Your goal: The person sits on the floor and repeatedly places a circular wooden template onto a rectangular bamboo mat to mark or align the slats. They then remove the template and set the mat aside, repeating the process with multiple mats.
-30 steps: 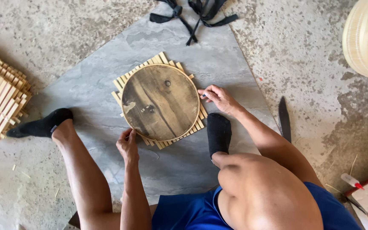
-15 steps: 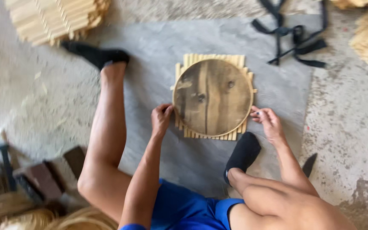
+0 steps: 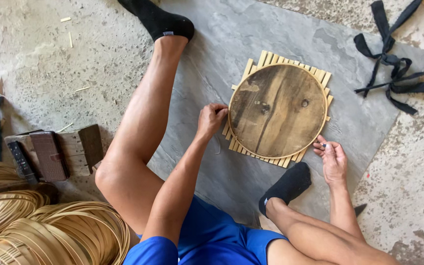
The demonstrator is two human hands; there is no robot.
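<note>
A round dark wooden disc (image 3: 277, 110) lies on a square mat of bamboo slats (image 3: 263, 60), on a grey stone slab (image 3: 231, 44). My left hand (image 3: 211, 118) is curled against the disc's left rim, fingers closed on the edge. My right hand (image 3: 332, 158) is at the lower right rim, fingertips pinched on a small pen-like thing with a blue tip that touches the slats. My legs lie on both sides of the mat, each in a black sock (image 3: 288, 186).
Black fabric straps (image 3: 391, 64) lie at the slab's far right corner. Coils of cane strips (image 3: 65, 230) are piled at lower left. A wooden block (image 3: 82, 147) holds a brown wallet (image 3: 47, 154) and a black remote-like thing (image 3: 20, 162). A dark blade tip (image 3: 359, 210) shows beside my right forearm.
The view has swung left and closer, bringing the cane coils and wooden block into sight. Both hands stay at the disc's rim; the right hand has slid lower along the edge.
</note>
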